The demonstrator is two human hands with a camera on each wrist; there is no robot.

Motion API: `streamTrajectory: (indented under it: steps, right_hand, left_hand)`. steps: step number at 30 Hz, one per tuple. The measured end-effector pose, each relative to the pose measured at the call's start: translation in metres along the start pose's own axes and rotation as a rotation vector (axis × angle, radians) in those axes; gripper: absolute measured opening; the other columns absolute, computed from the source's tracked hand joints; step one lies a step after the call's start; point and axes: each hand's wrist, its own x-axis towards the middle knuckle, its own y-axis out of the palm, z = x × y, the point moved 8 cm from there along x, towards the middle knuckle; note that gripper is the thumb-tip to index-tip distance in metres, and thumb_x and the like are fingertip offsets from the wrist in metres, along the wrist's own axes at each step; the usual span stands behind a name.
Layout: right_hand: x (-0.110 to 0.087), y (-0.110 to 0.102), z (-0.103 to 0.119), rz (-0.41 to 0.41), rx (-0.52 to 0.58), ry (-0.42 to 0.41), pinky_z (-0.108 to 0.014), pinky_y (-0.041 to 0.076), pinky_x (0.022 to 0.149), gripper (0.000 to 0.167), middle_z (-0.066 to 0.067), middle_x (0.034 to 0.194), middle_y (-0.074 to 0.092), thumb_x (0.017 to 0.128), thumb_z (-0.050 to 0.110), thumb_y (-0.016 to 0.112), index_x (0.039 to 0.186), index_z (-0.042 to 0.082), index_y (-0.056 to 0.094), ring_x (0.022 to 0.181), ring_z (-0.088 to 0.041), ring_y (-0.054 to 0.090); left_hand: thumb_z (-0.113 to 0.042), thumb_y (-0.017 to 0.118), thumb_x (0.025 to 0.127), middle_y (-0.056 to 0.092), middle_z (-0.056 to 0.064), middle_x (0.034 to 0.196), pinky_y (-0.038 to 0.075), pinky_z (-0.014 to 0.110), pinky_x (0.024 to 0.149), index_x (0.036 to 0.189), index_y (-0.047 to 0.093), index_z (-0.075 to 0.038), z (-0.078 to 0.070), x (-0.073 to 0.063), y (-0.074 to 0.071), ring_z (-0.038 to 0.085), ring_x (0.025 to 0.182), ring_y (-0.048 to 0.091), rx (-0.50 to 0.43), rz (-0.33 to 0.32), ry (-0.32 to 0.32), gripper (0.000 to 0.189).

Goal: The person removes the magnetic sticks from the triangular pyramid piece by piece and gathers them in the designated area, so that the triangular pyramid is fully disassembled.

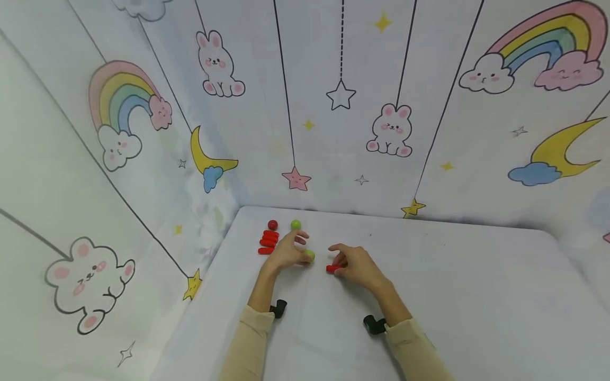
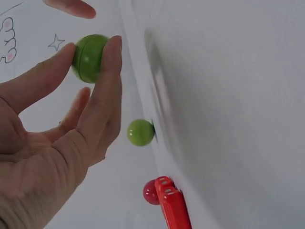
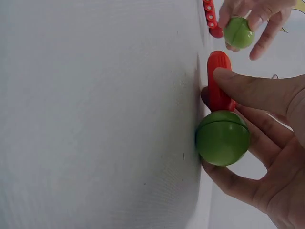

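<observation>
1. The left hand pinches a green ball between thumb and fingertips; a thin groove runs round the ball. In the left wrist view it is held clear of the worktop, over the part toward the left edge.

2. The right hand pinches a red bar, thumb on one side, fingers behind. The bar is near the green ball, to its right, and well in from the far edge.

3. A second green ball touches one end of that bar, inside the curve of the right hand's fingers – whether the two are joined, I cannot tell. In the head view the right hand hides it.

4. Near the far left corner sits a red ball, with a third green ball to its right, near the far edge.

5. More red bars lie side by side near the left edge, in a row running from the red ball toward the near edge.

6. Both sleeves are beige, and each wrist carries a small black camera. Behind the worktop hangs a white backdrop – rabbits, rainbows, moons and stars drawn on it.
</observation>
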Motion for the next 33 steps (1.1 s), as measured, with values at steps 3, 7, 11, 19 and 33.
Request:
streamTrajectory:
  steps: [3,7,11,19,33]
  right_hand:
    - [0.000,0.002,-0.001,0.008,0.015,0.018,-0.037,0.058,0.084,0.061,0.006,0.093,0.074,0.081,0.002,0.089,0.136,0.011,0.065,0.085,-0.008,0.068]
    - [0.000,-0.001,-0.004,0.020,0.054,0.037,-0.040,0.059,0.089,0.063,0.004,0.097,0.075,0.080,0.001,0.089,0.137,0.011,0.065,0.089,-0.010,0.070]
    - [-0.001,-0.003,-0.006,0.026,0.085,0.044,-0.043,0.059,0.091,0.064,0.002,0.101,0.076,0.079,-0.002,0.088,0.138,0.010,0.065,0.093,-0.012,0.072]
    - [0.000,-0.001,-0.007,0.033,0.115,0.007,-0.041,0.059,0.090,0.064,0.002,0.102,0.076,0.079,-0.002,0.088,0.138,0.008,0.064,0.094,-0.013,0.073]
    - [0.000,-0.003,-0.009,0.014,0.109,0.011,-0.039,0.060,0.088,0.064,0.002,0.102,0.076,0.077,0.000,0.091,0.136,0.009,0.067,0.092,-0.012,0.072]
  left_hand:
    - [-0.001,0.080,0.087,0.054,0.026,0.141,0.062,0.038,0.086,0.140,0.054,-0.003,0.003,0.000,-0.007,0.033,0.109,0.066,-0.107,0.003,0.029,0.059]
    - [-0.002,0.079,0.089,0.052,0.026,0.144,0.061,0.040,0.090,0.144,0.052,-0.005,0.004,0.007,-0.014,0.035,0.117,0.065,-0.138,-0.042,0.060,0.061]
    - [-0.005,0.078,0.091,0.054,0.026,0.143,0.059,0.043,0.095,0.145,0.052,-0.005,0.003,0.013,-0.017,0.037,0.121,0.065,-0.112,-0.085,0.071,0.060]
    - [-0.007,0.080,0.090,0.057,0.021,0.141,0.056,0.047,0.100,0.139,0.057,-0.007,0.006,0.027,-0.021,0.034,0.120,0.065,-0.112,-0.149,0.048,0.054]
    - [-0.001,0.078,0.091,0.056,0.021,0.136,0.060,0.040,0.094,0.129,0.062,-0.004,-0.008,0.056,-0.016,0.032,0.116,0.068,-0.116,-0.266,0.116,0.042]
